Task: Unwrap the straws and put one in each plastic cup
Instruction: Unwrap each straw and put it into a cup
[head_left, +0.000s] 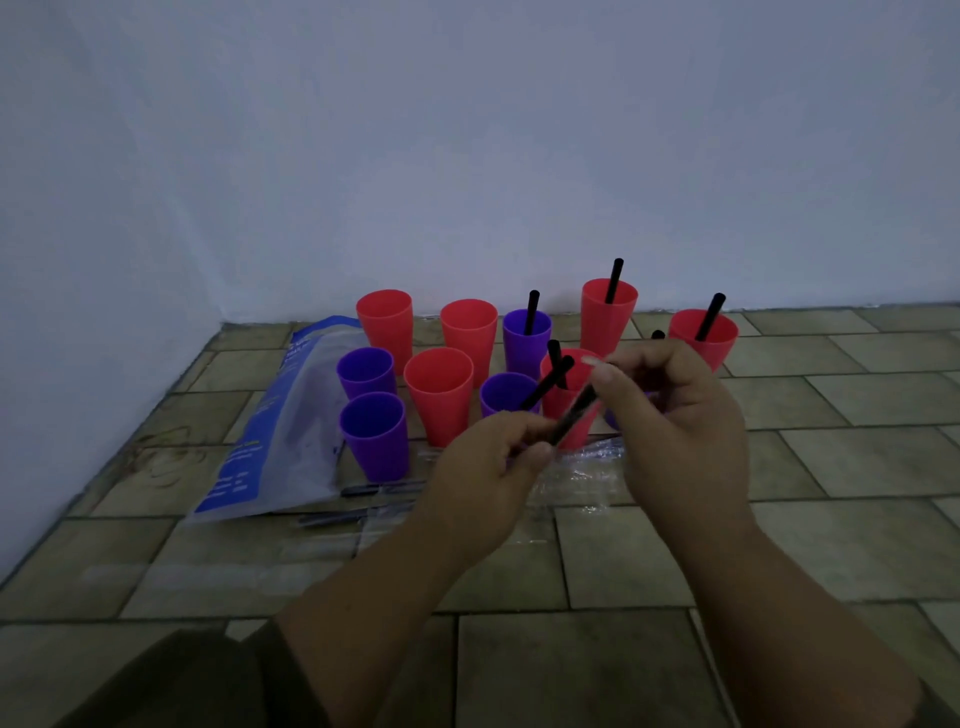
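Several red and purple plastic cups stand on the tiled floor near the wall. Black straws stick out of the purple cup (526, 338), the tall red cup (608, 312), the far-right red cup (706, 335) and a red cup (563, 395) partly hidden behind my hands. My left hand (480, 467) pinches the lower end of a black straw (548, 384). My right hand (670, 410) pinches a clear wrapper (576, 410) beside that straw. Both hands hover just in front of the cups.
A blue and clear straw bag (270, 431) lies left of the cups. Wrapped straws (374, 491) lie on the floor beside it. Crumpled clear wrappers (587, 473) sit under my hands. A white wall stands behind and to the left.
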